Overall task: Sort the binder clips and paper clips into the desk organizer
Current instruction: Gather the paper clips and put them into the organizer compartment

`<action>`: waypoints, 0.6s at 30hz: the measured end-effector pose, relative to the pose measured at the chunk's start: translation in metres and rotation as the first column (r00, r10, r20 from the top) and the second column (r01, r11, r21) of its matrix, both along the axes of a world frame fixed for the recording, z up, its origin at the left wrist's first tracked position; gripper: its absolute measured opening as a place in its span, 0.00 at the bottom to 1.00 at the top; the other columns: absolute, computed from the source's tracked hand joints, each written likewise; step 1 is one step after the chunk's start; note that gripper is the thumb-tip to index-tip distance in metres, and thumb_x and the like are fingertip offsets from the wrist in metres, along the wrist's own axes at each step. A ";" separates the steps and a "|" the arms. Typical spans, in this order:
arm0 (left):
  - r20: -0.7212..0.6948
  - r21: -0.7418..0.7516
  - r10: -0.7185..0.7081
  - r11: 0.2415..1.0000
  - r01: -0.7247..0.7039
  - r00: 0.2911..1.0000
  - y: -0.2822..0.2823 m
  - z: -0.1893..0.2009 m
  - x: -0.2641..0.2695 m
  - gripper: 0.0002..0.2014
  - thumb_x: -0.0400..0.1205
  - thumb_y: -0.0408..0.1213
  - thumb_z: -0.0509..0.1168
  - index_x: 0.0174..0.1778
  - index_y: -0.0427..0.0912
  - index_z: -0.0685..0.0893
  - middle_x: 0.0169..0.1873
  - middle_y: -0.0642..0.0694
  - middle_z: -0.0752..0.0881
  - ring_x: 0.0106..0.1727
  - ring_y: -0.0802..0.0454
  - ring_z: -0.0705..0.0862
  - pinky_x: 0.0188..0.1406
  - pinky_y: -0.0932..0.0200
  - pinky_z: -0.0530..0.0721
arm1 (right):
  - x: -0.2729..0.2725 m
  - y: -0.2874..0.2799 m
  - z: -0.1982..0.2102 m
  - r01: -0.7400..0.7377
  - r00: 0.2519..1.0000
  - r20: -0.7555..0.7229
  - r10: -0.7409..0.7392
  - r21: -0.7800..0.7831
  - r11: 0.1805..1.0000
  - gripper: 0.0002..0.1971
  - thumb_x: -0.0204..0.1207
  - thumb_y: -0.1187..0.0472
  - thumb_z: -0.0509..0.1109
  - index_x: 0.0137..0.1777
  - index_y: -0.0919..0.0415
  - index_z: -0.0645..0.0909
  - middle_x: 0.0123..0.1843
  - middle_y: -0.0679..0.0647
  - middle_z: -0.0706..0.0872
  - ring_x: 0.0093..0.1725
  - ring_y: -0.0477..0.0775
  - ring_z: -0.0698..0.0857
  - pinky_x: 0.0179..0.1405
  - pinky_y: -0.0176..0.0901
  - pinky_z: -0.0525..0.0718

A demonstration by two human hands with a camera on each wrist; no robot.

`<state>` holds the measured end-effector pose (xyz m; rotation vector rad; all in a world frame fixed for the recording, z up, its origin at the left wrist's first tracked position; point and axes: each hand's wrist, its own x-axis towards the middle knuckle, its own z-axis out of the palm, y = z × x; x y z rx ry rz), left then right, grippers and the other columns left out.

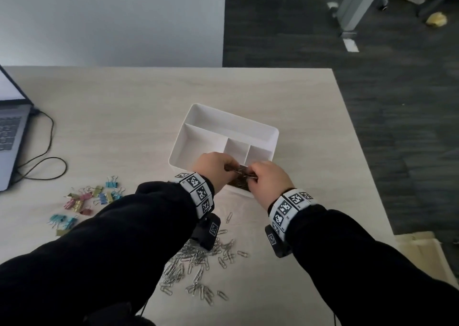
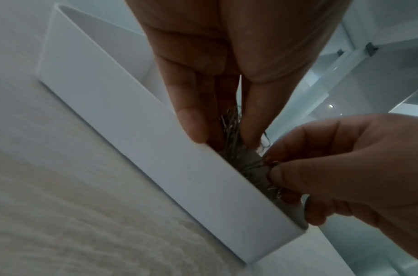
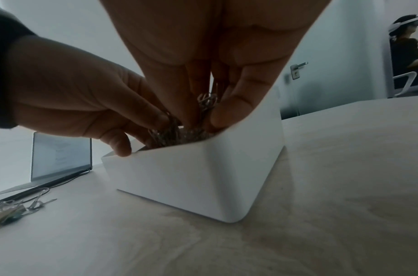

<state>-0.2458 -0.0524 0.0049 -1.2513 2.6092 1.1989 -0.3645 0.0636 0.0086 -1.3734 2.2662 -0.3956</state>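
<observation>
Left hand point(image 1: 215, 169) and right hand point(image 1: 268, 178) meet at frame centre, each pinching a bunch of paper clips point(image 1: 242, 174) over the desk organizer's point(image 1: 188, 139) nearest compartment. Loose paper clips point(image 1: 198, 263) lower centre; binder clips point(image 1: 87, 201) left, on table point(image 1: 124, 117).

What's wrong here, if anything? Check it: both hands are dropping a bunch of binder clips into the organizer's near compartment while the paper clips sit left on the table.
One thing is wrong. The head view shows both hands, left hand and right hand, holding paper clips over the organizer; the coloured binder clips lie left on the table.
</observation>
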 end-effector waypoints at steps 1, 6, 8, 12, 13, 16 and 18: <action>-0.001 0.008 -0.002 1.000 0.002 1.000 0.000 -0.001 0.000 0.09 0.74 0.41 0.73 0.49 0.54 0.90 0.44 0.55 0.91 0.47 0.56 0.86 0.50 0.63 0.82 | 0.000 0.001 0.000 -0.003 1.000 -0.001 0.003 0.000 1.000 0.08 0.74 0.63 0.68 0.51 0.60 0.83 0.51 0.59 0.84 0.52 0.62 0.81 0.50 0.51 0.80; -0.034 0.042 0.005 0.999 -0.003 0.999 0.002 -0.001 0.008 0.09 0.74 0.41 0.71 0.48 0.57 0.90 0.43 0.57 0.91 0.47 0.58 0.87 0.52 0.60 0.85 | 0.000 0.009 -0.001 -0.017 1.000 0.019 0.018 -0.068 0.998 0.07 0.74 0.62 0.69 0.50 0.57 0.85 0.49 0.56 0.86 0.50 0.60 0.83 0.49 0.48 0.81; -0.072 0.061 0.030 0.998 -0.025 0.997 0.004 -0.001 0.015 0.08 0.75 0.42 0.70 0.46 0.59 0.90 0.41 0.59 0.91 0.45 0.61 0.87 0.51 0.62 0.84 | 0.000 0.015 -0.002 0.006 0.999 0.035 -0.002 -0.106 0.994 0.07 0.74 0.62 0.70 0.50 0.55 0.86 0.48 0.53 0.87 0.48 0.57 0.84 0.49 0.49 0.82; -0.133 0.023 0.016 1.000 -0.013 0.991 0.009 0.003 0.035 0.07 0.78 0.40 0.69 0.48 0.55 0.91 0.40 0.61 0.85 0.40 0.63 0.82 0.47 0.68 0.76 | 0.006 0.030 -0.004 0.001 0.998 0.054 0.009 -0.183 0.983 0.06 0.76 0.61 0.69 0.48 0.53 0.86 0.46 0.48 0.86 0.45 0.50 0.83 0.48 0.47 0.83; -0.141 0.012 0.018 1.000 -0.016 0.990 0.010 0.003 0.041 0.07 0.78 0.40 0.69 0.47 0.54 0.91 0.40 0.61 0.85 0.38 0.64 0.81 0.45 0.69 0.74 | 0.010 0.034 -0.004 -0.015 0.998 0.062 0.027 -0.189 0.982 0.05 0.76 0.61 0.69 0.48 0.53 0.86 0.45 0.47 0.85 0.45 0.49 0.83 0.48 0.46 0.83; -0.105 -0.002 0.056 0.998 -0.056 0.993 0.014 -0.002 0.069 0.06 0.78 0.41 0.68 0.45 0.56 0.90 0.38 0.61 0.85 0.37 0.68 0.81 0.40 0.72 0.74 | 0.024 0.047 -0.010 -0.125 0.986 0.095 0.135 -0.101 0.987 0.06 0.78 0.59 0.67 0.51 0.53 0.85 0.47 0.46 0.84 0.45 0.47 0.82 0.50 0.46 0.83; -0.050 -0.001 0.074 0.997 -0.074 0.996 0.017 -0.009 0.093 0.06 0.78 0.41 0.68 0.47 0.55 0.90 0.40 0.60 0.85 0.39 0.65 0.81 0.45 0.67 0.79 | 0.034 0.052 -0.018 -0.195 0.973 0.127 0.194 -0.011 0.981 0.10 0.78 0.59 0.67 0.57 0.54 0.85 0.54 0.49 0.84 0.53 0.49 0.82 0.59 0.48 0.81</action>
